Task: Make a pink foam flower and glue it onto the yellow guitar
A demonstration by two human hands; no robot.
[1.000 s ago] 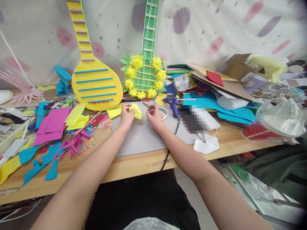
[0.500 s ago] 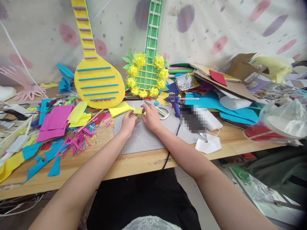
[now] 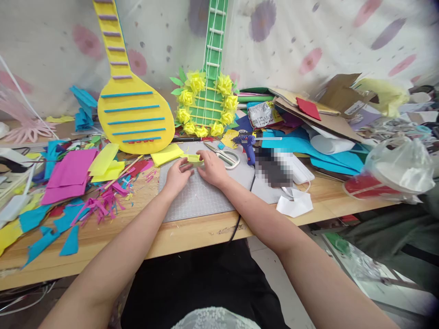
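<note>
A small strip of yellow crepe paper (image 3: pixel 194 158) stretches between my two hands, just above the grey cutting mat (image 3: pixel 192 201). My left hand (image 3: pixel 177 176) grips its left end, with the fingers behind it and the thumb nearer me. At the other end my right hand (image 3: pixel 213 170) has its curled fingers on the strip; the exact hold is partly hidden. Beside my left hand lies a folded stack of yellow paper (image 3: pixel 166 155). White-handled scissors (image 3: pixel 231 159) rest just past my right hand, and a blue glue gun (image 3: pixel 247 145) lies further right.
A yellow paper lute shape (image 3: pixel 135 119) and a green one with yellow paper flowers (image 3: pixel 209 107) lean at the back. Magenta sheets (image 3: pixel 68 176) and scraps lie left. A face mask (image 3: pixel 297 169), stacked cardboard (image 3: pixel 322 116) and a bagged red-and-white tub (image 3: pixel 380 183) are right.
The view has shifted slightly, so the table's things sit further left. My fingers have moved a little about the yellow strip, and more of it shows between my hands.
</note>
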